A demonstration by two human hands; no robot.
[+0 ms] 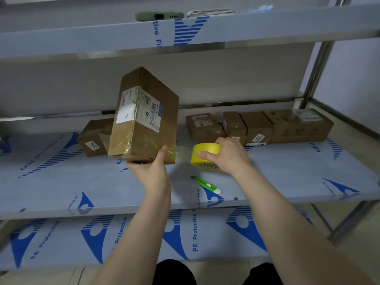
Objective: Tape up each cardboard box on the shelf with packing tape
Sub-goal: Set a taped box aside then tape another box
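My left hand (151, 168) grips the lower end of a tall cardboard box (144, 118) with a white shipping label, tilted up on end above the middle shelf (287, 177). A strip of clear tape (183, 154) stretches from the box's bottom right corner to a yellow tape roll (202, 154). My right hand (228, 155) grips that roll just right of the box. A smaller taped box (93, 138) lies behind on the left. Several more boxes (259, 126) stand in a row at the back right.
A green utility knife (206, 184) lies on the shelf in front of the roll. On the upper shelf (267, 25) rests a green phone (159, 16) beside a white cable. A lower shelf (185, 233) runs below, and a steel upright (316, 64) stands at the right.
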